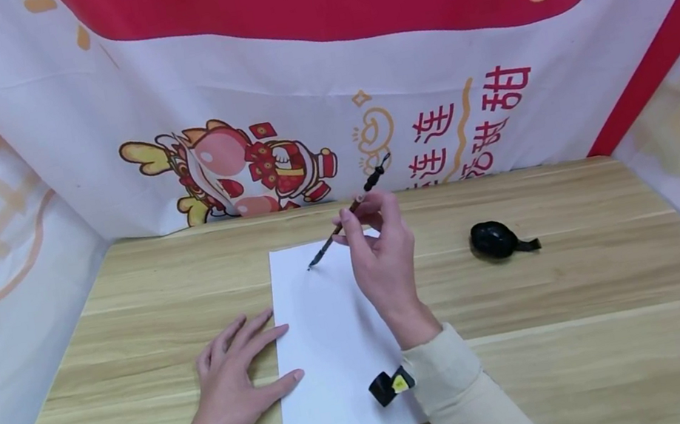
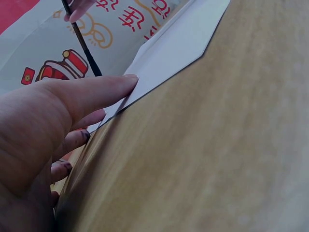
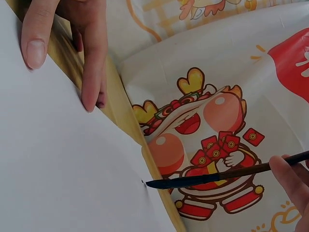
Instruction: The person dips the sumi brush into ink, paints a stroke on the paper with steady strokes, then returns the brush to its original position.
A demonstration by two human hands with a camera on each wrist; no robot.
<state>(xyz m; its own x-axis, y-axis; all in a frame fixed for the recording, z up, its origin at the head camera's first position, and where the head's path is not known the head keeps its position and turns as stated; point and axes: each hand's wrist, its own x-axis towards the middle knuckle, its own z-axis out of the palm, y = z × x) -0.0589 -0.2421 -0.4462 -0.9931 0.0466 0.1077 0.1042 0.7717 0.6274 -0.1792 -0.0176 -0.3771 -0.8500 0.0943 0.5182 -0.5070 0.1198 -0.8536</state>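
Observation:
A plain white sheet of paper (image 1: 325,349) lies on the wooden table. My right hand (image 1: 384,257) pinches a dark-handled ink brush (image 1: 329,239) above the sheet's far part, its handle slanting up and back. In the right wrist view, the black bristles (image 3: 181,182) point at a tiny dark mark (image 3: 143,182) near the paper's far edge; whether the tip touches I cannot tell. My left hand (image 1: 233,380) rests with spread fingers across the sheet's left edge. Its thumb (image 2: 104,94) lies on the paper in the left wrist view, and dark smudges show on some fingertips.
A glossy black rounded object with a short stem (image 1: 495,240) sits on the table to the right of the paper. Beside my right cuff is a small black device with a yellow label (image 1: 391,386). Printed cloth (image 1: 263,75) hangs behind the table and at both sides.

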